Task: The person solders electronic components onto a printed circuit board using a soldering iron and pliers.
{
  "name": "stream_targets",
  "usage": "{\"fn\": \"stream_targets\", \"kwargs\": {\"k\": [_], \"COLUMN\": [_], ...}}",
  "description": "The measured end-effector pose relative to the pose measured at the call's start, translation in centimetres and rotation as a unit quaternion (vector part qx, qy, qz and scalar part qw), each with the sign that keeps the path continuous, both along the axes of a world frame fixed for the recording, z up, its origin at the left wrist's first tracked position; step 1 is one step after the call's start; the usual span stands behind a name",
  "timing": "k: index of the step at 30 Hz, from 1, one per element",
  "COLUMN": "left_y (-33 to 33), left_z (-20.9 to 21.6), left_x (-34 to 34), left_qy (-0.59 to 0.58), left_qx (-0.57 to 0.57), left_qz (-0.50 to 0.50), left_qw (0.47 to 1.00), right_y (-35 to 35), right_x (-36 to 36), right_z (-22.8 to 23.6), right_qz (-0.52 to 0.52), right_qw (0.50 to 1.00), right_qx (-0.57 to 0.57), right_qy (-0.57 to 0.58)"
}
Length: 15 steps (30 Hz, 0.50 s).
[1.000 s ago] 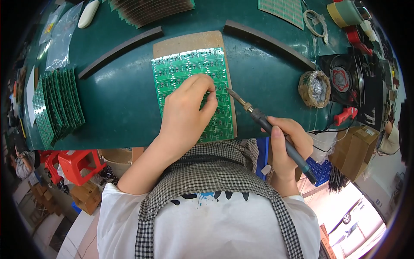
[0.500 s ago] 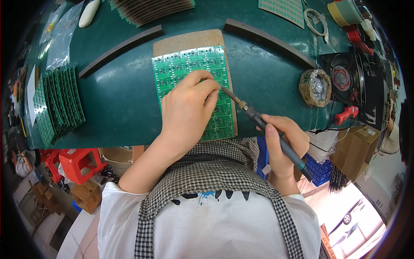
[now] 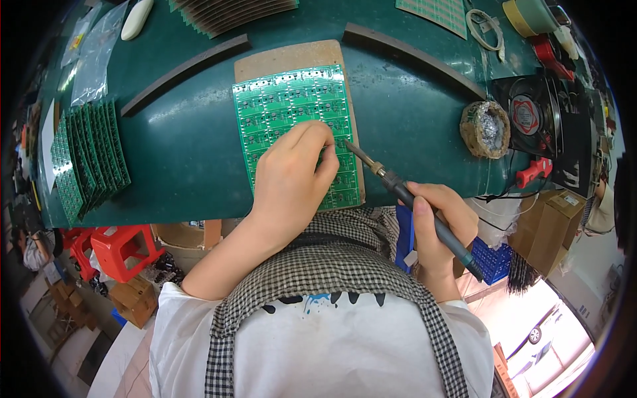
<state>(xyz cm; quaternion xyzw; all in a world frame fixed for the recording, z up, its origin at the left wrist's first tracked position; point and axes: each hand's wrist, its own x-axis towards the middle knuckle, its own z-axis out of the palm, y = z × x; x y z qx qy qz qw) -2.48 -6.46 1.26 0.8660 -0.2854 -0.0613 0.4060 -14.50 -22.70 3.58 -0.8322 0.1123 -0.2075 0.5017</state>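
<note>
A green circuit board panel point(image 3: 295, 93), divided into many small boards, lies on a brown backing board point(image 3: 292, 56) in front of me. Over its lower middle rests my left hand point(image 3: 292, 172), fingers bent together at the tips; whatever they pinch is hidden. My right hand point(image 3: 441, 222) grips a soldering iron point(image 3: 415, 199) by its dark handle. The iron slants up and left, and its tip is near the panel's right edge, just right of my left fingertips. Whether the tip touches the panel I cannot tell.
Stacked green panels point(image 3: 93, 159) stand at the left, with more panels point(image 3: 232, 13) at the far side. Two dark bars point(image 3: 186, 73) flank the backing board. To the right are a round holder with crumpled foil point(image 3: 488, 129), a black fan point(image 3: 527, 116) and a red-handled tool point(image 3: 533, 172).
My left hand has shifted slightly down and right over the panel. The iron's tip has moved a little right and down, away from the left fingertips.
</note>
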Motion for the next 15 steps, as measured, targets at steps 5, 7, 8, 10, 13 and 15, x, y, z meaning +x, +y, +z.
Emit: {"fn": "stream_targets", "kwargs": {"k": [5,7,8,10,13,15], "left_y": [-0.2,-0.1,-0.1,0.1,0.4,0.8], "left_z": [-0.1,0.2,0.4,0.4,0.5,1.4], "left_x": [-0.2,-0.4,-0.4,-0.4,-0.5,-1.4], "left_qy": [-0.043,-0.045,-0.037,-0.030,-0.030,-0.010], "left_qx": [-0.004,0.008,0.025,0.042,-0.023,-0.026], "left_qz": [-0.001,0.002,0.002,0.003,-0.010,-0.029], "left_qw": [0.999,0.999,0.999,0.999,0.999,0.999], "right_y": [0.2,0.2,0.2,0.1,-0.1,-0.2], "right_x": [0.1,-0.2,-0.4,-0.6,-1.6,-2.0], "right_z": [0.1,0.3,0.4,0.7,0.6,0.6], "right_qz": [0.012,0.013,0.015,0.015,0.002,-0.010], "right_qw": [1.000,1.000,0.999,0.999,1.000,1.000], "right_qx": [-0.018,-0.021,-0.024,-0.026,-0.016,-0.003], "right_qy": [0.002,0.010,0.018,0.017,0.014,0.011]}}
